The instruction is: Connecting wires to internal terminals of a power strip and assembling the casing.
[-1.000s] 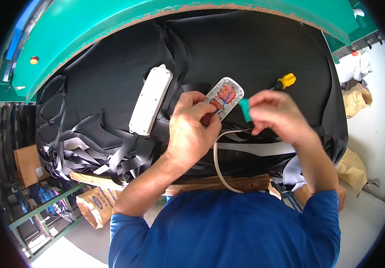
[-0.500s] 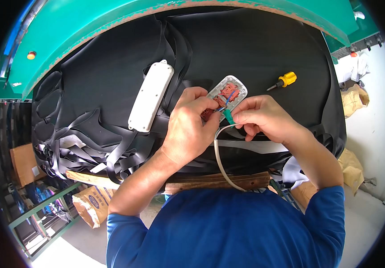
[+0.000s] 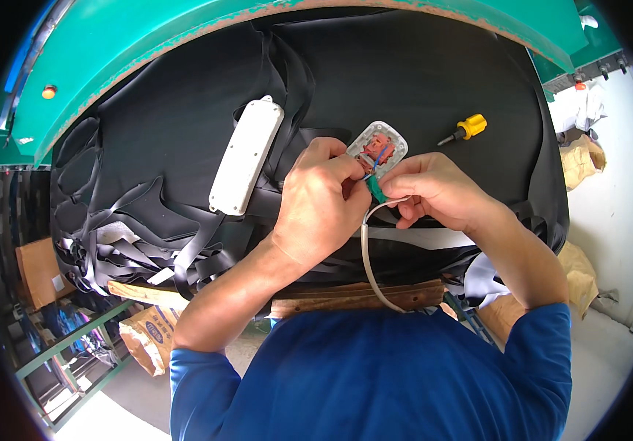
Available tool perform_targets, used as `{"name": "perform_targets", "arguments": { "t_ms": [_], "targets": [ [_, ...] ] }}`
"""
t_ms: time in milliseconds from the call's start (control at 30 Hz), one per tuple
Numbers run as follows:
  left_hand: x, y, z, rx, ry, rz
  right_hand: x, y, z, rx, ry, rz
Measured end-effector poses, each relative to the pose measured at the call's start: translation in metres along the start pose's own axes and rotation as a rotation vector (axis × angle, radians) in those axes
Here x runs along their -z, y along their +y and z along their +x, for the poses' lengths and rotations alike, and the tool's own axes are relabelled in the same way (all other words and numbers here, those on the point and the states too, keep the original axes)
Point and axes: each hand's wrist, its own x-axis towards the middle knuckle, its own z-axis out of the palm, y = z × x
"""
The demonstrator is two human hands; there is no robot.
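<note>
Gripping the lower edge of a small white plastic plug casing [image 3: 379, 145], opened to show red-brown insides and thin coloured wires, the person's left hand [image 3: 321, 198] has its fingers curled closed around it. This casing serves as the landmark: it lies on a black fabric sheet [image 3: 184, 110] draped over the workbench, roughly at the sheet's centre. Just below the casing, the right hand [image 3: 437, 192] pinches a small green-handled tool [image 3: 376, 192] between thumb and fingers, the grip closed, the tool's upper end touching the casing's lower edge. A pale grey round cable [image 3: 368, 253] leaves the underside of the casing between the two hands and curves down toward the person's blue shirt.

Left of the casing, well apart, lies a long white plastic power strip [image 3: 246, 156], tilted. Right of the casing, near but not touching, rests a short screwdriver with a yellow handle [image 3: 465, 129]. Above the casing, a green-painted metal edge [image 3: 257, 22] arcs beyond the sheet. Lower left of the casing, loose black straps [image 3: 140, 250] hang in a tangle.
</note>
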Motion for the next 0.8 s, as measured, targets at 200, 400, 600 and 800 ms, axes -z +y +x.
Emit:
{"name": "perform_targets", "arguments": {
  "t_ms": [200, 400, 600, 800],
  "targets": [
    [0.0, 0.001, 0.001, 0.031, -0.011, -0.03, 0.0, 0.004, -0.002, -0.005, 0.004, 0.078],
    [-0.001, 0.003, 0.0, 0.051, -0.033, 0.033, -0.005, 0.002, -0.005, -0.011, 0.051, 0.023],
    [-0.001, 0.003, -0.001, 0.023, -0.029, 0.049, -0.008, 0.005, -0.009, 0.033, 0.098, 0.027],
    [-0.003, 0.002, -0.002, 0.051, -0.023, 0.036, -0.007, 0.012, -0.012, 0.099, 0.098, -0.014]
  ]
}}
